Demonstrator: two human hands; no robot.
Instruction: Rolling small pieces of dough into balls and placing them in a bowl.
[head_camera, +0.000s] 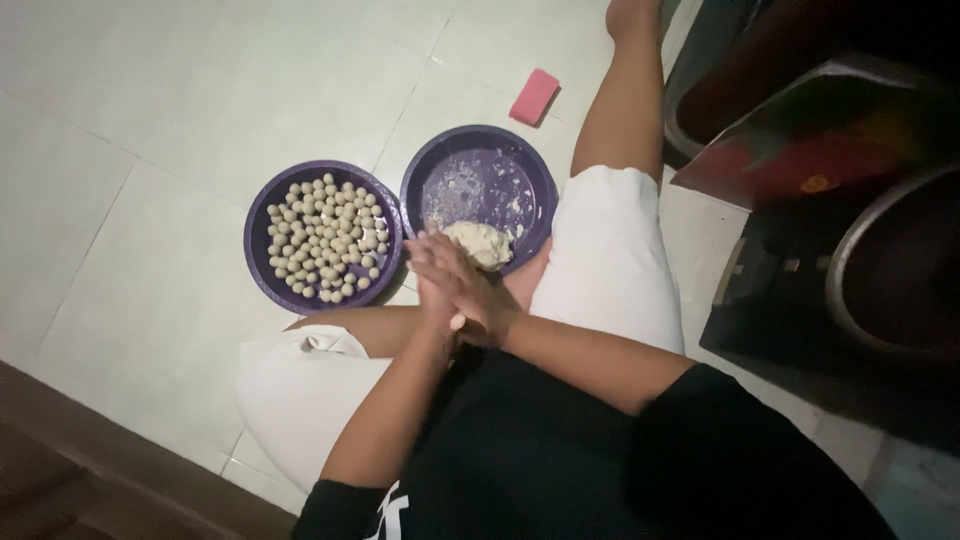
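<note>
I sit on a tiled floor with my palms pressed flat together. My left hand (436, 262) lies under my right hand (480, 298), and a small bit of pale dough (458, 322) shows at the heel of the palms. Just beyond my fingertips a lump of dough (482, 241) rests in a purple round plate (480, 135) smeared with flour. To its left a second purple plate (256, 215) holds several small dough balls (325, 235).
A pink sponge-like block (534, 96) lies on the tiles behind the plates. My right leg stretches out past the plates. A metal basin (850, 290) and a dark colourful box (800, 150) stand at the right. A dark wooden edge runs along the lower left.
</note>
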